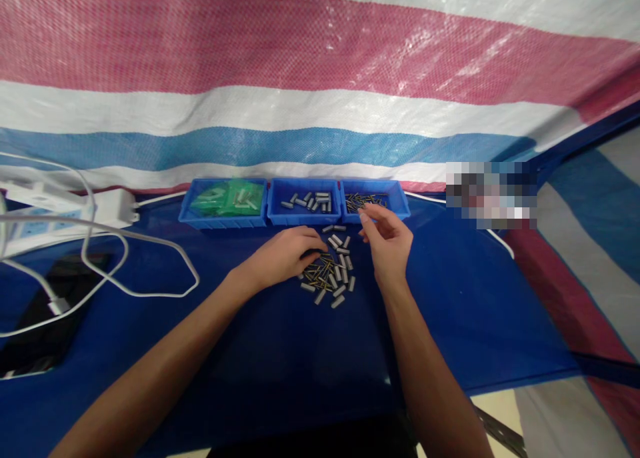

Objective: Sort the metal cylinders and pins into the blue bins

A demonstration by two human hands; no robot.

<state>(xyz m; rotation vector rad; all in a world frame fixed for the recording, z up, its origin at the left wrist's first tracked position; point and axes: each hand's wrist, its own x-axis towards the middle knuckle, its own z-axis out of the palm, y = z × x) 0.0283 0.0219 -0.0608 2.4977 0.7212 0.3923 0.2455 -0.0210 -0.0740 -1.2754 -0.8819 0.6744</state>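
My left hand (293, 253) rests at the left side of a loose pile on the blue table, its thumb and fingers curled together over the edge of some brass-coloured screws (323, 269). Whatever those fingertips hold is hidden. Grey cylinders (337, 273) lie around and among the screws, mostly to the right. My right hand (389, 235) is at the front of the right blue bin (404, 203), thumb and forefinger drawn together near its rim. I cannot make out what is in that pinch. Thin dark and brass-coloured screws (367, 201) fill this bin.
The middle bin (275, 208) holds grey cylinders; the left bin (187, 208) holds green plastic bags. A power strip (113, 208), looping white cables (193, 268) and a dark phone-like slab (55, 305) lie at left. Striped sheeting (225, 45) hangs behind.
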